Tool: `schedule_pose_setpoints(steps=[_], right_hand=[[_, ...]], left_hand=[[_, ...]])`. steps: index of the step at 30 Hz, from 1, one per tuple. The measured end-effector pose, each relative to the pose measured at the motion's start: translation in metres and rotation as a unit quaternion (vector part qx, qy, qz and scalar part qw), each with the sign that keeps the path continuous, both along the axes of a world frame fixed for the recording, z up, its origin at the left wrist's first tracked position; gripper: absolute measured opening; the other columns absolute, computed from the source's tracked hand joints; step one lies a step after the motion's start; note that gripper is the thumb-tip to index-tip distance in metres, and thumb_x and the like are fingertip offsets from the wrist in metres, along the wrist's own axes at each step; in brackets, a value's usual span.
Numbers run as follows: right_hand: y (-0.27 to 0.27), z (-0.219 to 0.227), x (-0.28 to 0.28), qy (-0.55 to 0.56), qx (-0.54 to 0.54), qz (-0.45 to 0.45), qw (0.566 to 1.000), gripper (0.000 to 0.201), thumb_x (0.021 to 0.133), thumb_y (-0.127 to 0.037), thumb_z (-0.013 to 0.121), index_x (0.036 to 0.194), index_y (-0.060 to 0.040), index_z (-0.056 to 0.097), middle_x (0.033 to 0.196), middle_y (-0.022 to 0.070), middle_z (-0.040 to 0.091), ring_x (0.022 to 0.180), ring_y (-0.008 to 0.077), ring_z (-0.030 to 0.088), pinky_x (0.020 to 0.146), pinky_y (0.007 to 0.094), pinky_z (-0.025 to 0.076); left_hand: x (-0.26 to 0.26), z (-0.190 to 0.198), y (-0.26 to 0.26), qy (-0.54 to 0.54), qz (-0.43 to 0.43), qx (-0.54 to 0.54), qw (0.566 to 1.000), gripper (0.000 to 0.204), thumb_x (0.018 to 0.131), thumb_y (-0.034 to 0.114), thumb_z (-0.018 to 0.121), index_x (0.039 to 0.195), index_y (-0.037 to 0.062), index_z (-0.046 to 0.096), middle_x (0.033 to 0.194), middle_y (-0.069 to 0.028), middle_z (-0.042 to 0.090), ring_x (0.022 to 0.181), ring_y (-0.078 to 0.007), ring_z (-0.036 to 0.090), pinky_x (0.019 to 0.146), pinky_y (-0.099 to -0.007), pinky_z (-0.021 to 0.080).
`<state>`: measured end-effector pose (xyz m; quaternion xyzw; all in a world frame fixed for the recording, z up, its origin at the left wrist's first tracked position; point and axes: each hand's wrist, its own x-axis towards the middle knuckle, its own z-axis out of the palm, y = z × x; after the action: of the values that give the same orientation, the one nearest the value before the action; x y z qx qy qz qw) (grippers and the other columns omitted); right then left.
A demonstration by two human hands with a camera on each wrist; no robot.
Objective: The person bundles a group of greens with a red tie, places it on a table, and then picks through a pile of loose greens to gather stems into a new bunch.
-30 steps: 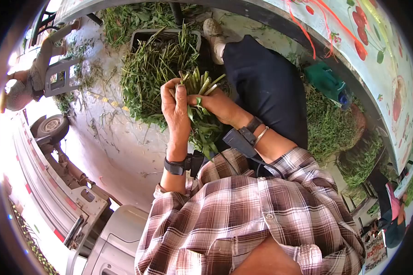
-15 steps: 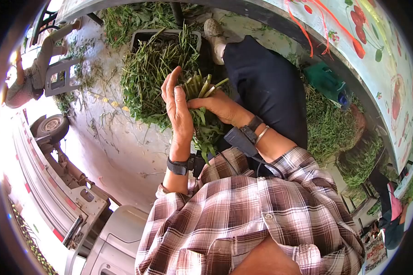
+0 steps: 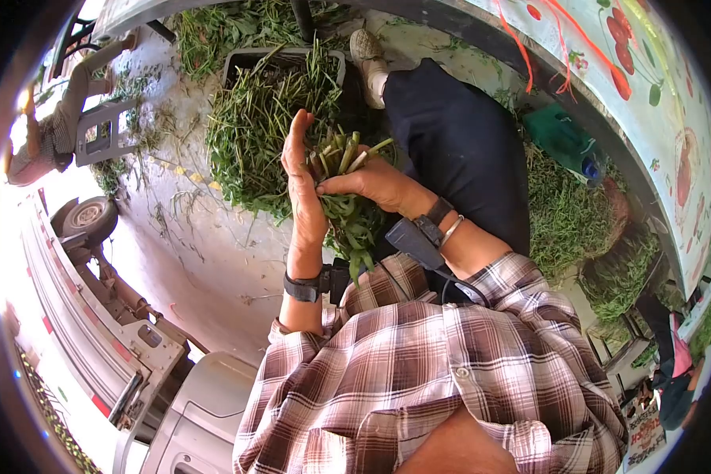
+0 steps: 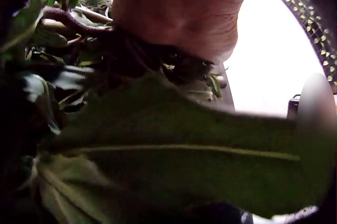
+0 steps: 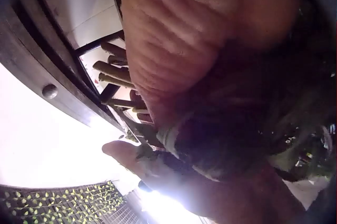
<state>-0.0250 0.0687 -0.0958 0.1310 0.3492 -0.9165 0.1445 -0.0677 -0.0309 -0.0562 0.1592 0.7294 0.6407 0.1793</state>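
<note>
In the head view, my right hand (image 3: 383,186) grips a bunch of leafy stems (image 3: 344,154), thumb across it, cut ends pointing up and leaves (image 3: 355,233) hanging below. My left hand (image 3: 302,186) stands upright against the bunch's left side, fingers straight. A broad green leaf (image 4: 184,150) fills the lower left wrist view beneath the left hand (image 4: 179,13). Stem ends (image 5: 113,71) stick out beside the right hand (image 5: 179,39) in the right wrist view; dark leaves hide much of its grip.
Beyond the hands, a crate (image 3: 241,59) overflows with cut greens (image 3: 253,142). More greens (image 3: 569,221) lie at the right, below a table with a patterned cover (image 3: 663,71). A grey stool (image 3: 103,134), another person (image 3: 51,138) and a vehicle (image 3: 87,308) are at the left.
My left hand's fingers, curled at the stem ends at first, have straightened, and the palm has turned in against the bunch. The right hand keeps its grip, nearly still.
</note>
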Motion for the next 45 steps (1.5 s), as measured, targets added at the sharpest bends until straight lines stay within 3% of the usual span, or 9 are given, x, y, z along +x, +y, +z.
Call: schedule_pose_setpoints(steps=[2, 6, 9, 12, 29, 38, 40, 41, 45], right_hand=[[0.000, 0.002, 0.000, -0.012, 0.008, -0.001, 1.000, 0.030, 0.072, 0.000, 0.067, 0.101, -0.0038, 0.061, 0.096, 0.0022, 0.063, 0.085, 0.0102, 0.057, 0.077, 0.0249, 0.045], [-0.003, -0.003, 0.000, -0.020, -0.019, -0.022, 0.999, 0.030, 0.071, -0.001, 0.068, 0.100, -0.0039, 0.061, 0.094, 0.0015, 0.063, 0.086, 0.0106, 0.057, 0.077, 0.0252, 0.046], [-0.004, -0.004, 0.001, -0.020, -0.020, -0.029, 0.999, 0.034, 0.069, -0.001, 0.067, 0.102, -0.0034, 0.059, 0.096, 0.0019, 0.062, 0.086, 0.0110, 0.057, 0.077, 0.0252, 0.046], [-0.005, -0.010, 0.002, -0.023, -0.030, -0.043, 0.998, 0.037, 0.067, 0.000, 0.066, 0.104, -0.0028, 0.059, 0.096, 0.0026, 0.062, 0.086, 0.0113, 0.057, 0.076, 0.0251, 0.047], [-0.007, -0.017, 0.004, -0.013, -0.012, -0.026, 0.999, 0.034, 0.069, -0.001, 0.066, 0.102, -0.0030, 0.058, 0.096, 0.0024, 0.061, 0.086, 0.0106, 0.056, 0.076, 0.0253, 0.047], [-0.007, -0.016, 0.001, -0.020, 0.054, -0.044, 0.997, 0.029, 0.070, 0.000, 0.065, 0.099, -0.0026, 0.059, 0.093, 0.0015, 0.062, 0.085, 0.0103, 0.057, 0.076, 0.0258, 0.046], [-0.010, -0.013, 0.000, -0.014, -0.004, -0.107, 0.994, 0.026, 0.071, 0.000, 0.065, 0.097, -0.0030, 0.060, 0.092, 0.0005, 0.063, 0.083, 0.0097, 0.057, 0.075, 0.0256, 0.046], [-0.009, -0.013, -0.001, -0.014, -0.003, -0.108, 0.994, 0.026, 0.071, 0.000, 0.065, 0.097, -0.0030, 0.060, 0.092, 0.0005, 0.063, 0.083, 0.0097, 0.057, 0.075, 0.0256, 0.046], [-0.009, -0.023, -0.002, -0.005, -0.021, -0.138, 0.990, 0.024, 0.071, -0.001, 0.066, 0.095, -0.0045, 0.061, 0.089, 0.0000, 0.063, 0.079, 0.0088, 0.057, 0.073, 0.0244, 0.046]], left_hand=[[0.002, 0.005, 0.004, -0.072, 0.005, 0.037, 0.997, 0.088, 0.082, 0.072, 0.021, 0.139, 0.0057, 0.024, 0.139, -0.0143, 0.030, 0.125, -0.0249, 0.034, 0.104, -0.0368, 0.025], [-0.005, 0.004, 0.004, 0.053, 0.020, -0.041, 0.998, 0.087, 0.082, 0.072, 0.020, 0.138, 0.0053, 0.028, 0.138, -0.0142, 0.032, 0.125, -0.0252, 0.034, 0.104, -0.0387, 0.025], [-0.016, 0.002, -0.005, 0.195, -0.046, -0.096, 0.975, 0.067, 0.090, 0.058, 0.023, 0.117, 0.0067, 0.057, 0.123, -0.0120, 0.050, 0.124, -0.0283, 0.035, 0.104, -0.0404, 0.025], [-0.016, 0.002, -0.006, 0.230, -0.069, -0.122, 0.963, 0.064, 0.090, 0.055, 0.025, 0.109, 0.0055, 0.061, 0.119, -0.0114, 0.053, 0.119, -0.0291, 0.041, 0.101, -0.0409, 0.030], [-0.007, -0.017, 0.000, 0.201, 0.073, -0.090, 0.973, 0.049, 0.093, 0.039, 0.034, 0.097, 0.0008, 0.065, 0.107, -0.0135, 0.057, 0.100, -0.0264, 0.054, 0.088, -0.0361, 0.041], [-0.005, -0.017, 0.004, 0.170, 0.014, -0.077, 0.982, 0.043, 0.094, 0.029, 0.034, 0.107, -0.0010, 0.062, 0.113, -0.0138, 0.056, 0.106, -0.0252, 0.053, 0.092, -0.0344, 0.040], [0.000, -0.021, 0.008, 0.086, 0.137, -0.023, 0.987, 0.050, 0.096, 0.036, 0.028, 0.120, -0.0006, 0.052, 0.118, -0.0145, 0.054, 0.112, -0.0247, 0.051, 0.097, -0.0378, 0.038], [-0.004, -0.017, -0.005, 0.038, 0.105, 0.024, 0.993, 0.045, 0.095, 0.027, 0.032, 0.127, -0.0032, 0.043, 0.123, -0.0149, 0.049, 0.116, -0.0237, 0.046, 0.101, -0.0365, 0.033], [0.005, -0.015, -0.031, -0.039, 0.124, -0.049, 0.990, 0.029, 0.093, 0.020, 0.043, 0.115, 0.0007, 0.049, 0.110, -0.0086, 0.053, 0.101, -0.0165, 0.050, 0.092, -0.0326, 0.039]])
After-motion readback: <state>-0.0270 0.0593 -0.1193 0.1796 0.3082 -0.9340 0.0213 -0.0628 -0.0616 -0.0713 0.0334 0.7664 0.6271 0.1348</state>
